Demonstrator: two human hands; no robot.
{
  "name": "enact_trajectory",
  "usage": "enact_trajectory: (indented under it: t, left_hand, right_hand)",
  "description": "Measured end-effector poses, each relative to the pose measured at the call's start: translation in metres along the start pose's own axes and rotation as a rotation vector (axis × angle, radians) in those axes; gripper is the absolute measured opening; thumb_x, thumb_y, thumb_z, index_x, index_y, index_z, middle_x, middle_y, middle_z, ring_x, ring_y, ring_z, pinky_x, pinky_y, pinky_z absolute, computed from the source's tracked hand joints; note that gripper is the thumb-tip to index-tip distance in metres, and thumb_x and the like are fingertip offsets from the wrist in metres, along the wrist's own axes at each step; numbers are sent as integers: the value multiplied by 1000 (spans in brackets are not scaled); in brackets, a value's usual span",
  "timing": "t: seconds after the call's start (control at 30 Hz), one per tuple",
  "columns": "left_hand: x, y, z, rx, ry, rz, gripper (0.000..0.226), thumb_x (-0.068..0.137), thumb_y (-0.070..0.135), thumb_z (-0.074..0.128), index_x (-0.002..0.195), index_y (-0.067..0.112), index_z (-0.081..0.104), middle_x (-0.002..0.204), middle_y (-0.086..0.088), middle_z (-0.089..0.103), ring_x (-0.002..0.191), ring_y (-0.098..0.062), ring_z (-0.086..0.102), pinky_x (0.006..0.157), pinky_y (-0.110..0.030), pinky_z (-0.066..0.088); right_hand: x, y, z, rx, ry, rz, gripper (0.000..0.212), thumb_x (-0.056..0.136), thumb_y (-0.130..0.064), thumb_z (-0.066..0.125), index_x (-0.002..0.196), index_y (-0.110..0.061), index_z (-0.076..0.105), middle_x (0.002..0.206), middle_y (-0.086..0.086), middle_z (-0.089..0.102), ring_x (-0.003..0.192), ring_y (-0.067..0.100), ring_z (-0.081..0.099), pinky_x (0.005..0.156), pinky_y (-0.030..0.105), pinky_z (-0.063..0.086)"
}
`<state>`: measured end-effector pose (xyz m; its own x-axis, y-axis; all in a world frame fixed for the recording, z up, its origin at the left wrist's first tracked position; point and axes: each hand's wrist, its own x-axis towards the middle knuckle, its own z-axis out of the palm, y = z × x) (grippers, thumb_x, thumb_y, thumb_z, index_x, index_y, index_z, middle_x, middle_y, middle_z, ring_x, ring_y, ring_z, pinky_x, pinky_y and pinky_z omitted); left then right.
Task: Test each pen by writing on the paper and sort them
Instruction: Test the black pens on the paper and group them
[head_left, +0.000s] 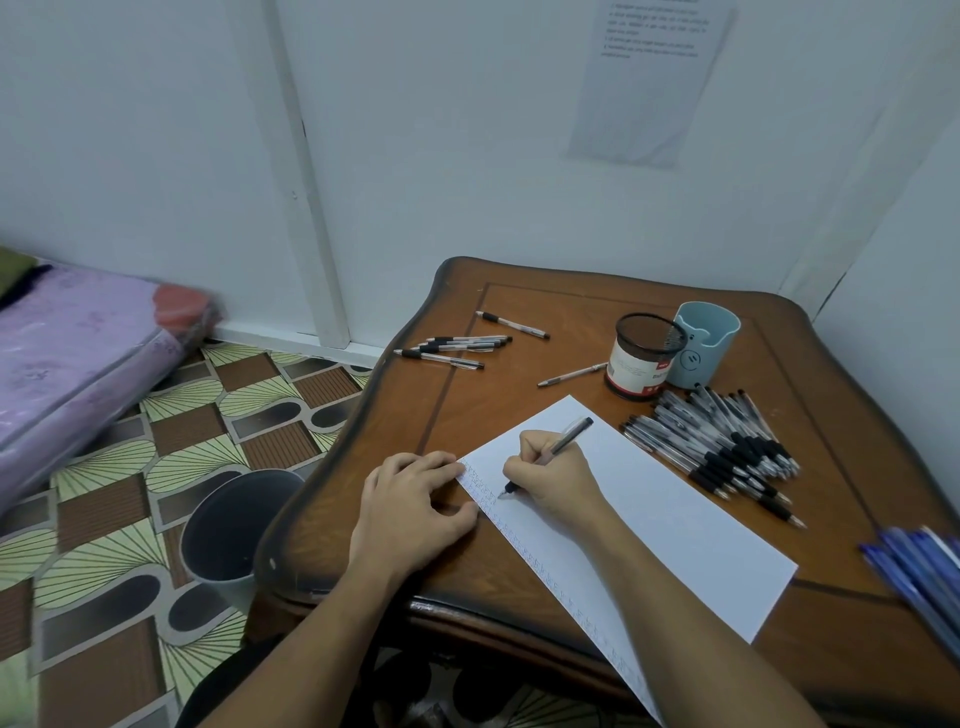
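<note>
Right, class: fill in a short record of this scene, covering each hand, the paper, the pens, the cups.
Right hand: grips a clear black-grip pen, tip on the white paper sheet
Left hand: rests on the paper's corner
Large pile: black-grip pens right of the paper
Small group: pens at the brown wooden table's far left
Cups: black mesh cup beside pale blue cup

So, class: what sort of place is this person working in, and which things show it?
Probably a room in a home: a wooden table by a plain wall, a covered mattress on the patterned floor.
</note>
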<state>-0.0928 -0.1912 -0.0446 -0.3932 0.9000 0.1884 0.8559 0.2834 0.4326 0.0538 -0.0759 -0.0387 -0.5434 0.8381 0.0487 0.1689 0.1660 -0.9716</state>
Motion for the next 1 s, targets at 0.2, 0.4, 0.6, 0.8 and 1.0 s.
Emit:
enact_trajectory:
  t: [0.2, 0.4, 0.6, 0.8, 1.0]
  left_hand:
    - [0, -2, 2, -1, -3, -3, 71, 65, 73, 32, 123, 44, 60, 129, 35, 48, 119, 1, 31, 108, -29, 19]
    - [0, -2, 2, -12, 1, -2, 69, 65, 72, 33, 122, 43, 60, 128, 35, 49, 119, 0, 31, 108, -30, 19]
    - [0, -1, 1, -22, -2, 1, 71, 65, 73, 31, 123, 43, 60, 128, 35, 49, 120, 0, 31, 108, -29, 18]
    - [-1, -1, -1, -27, -4, 1, 71, 64, 73, 31, 123, 44, 60, 129, 35, 48, 119, 2, 30, 107, -27, 16]
    - [-1, 0, -1, -22, -10, 3, 72, 65, 73, 30, 123, 42, 60, 128, 34, 49, 120, 0, 32, 107, -29, 19]
  right_hand:
    - [0, -2, -1, 28, -17, 4, 41, 75, -1, 59, 53, -18, 29, 65, 13, 22, 56, 12, 26, 51, 25, 29]
    - [8, -2, -5, 124, 118, 84, 39, 86, 2, 58, 57, -15, 38, 61, 4, 37, 60, 11, 42, 56, 22, 42]
    - [10, -13, -15, 362, 168, 224, 41, 104, -38, 44, 72, -16, 57, 50, 3, 47, 51, 14, 43, 57, 29, 38]
    - [13, -17, -8, 180, 175, 212, 40, 105, -47, 28, 104, -18, 55, 46, -1, 42, 43, 11, 37, 47, 26, 31]
    - [16, -21, -9, 74, 140, 219, 36, 107, -38, 30, 104, -15, 58, 49, 2, 44, 44, 12, 39, 47, 26, 34]
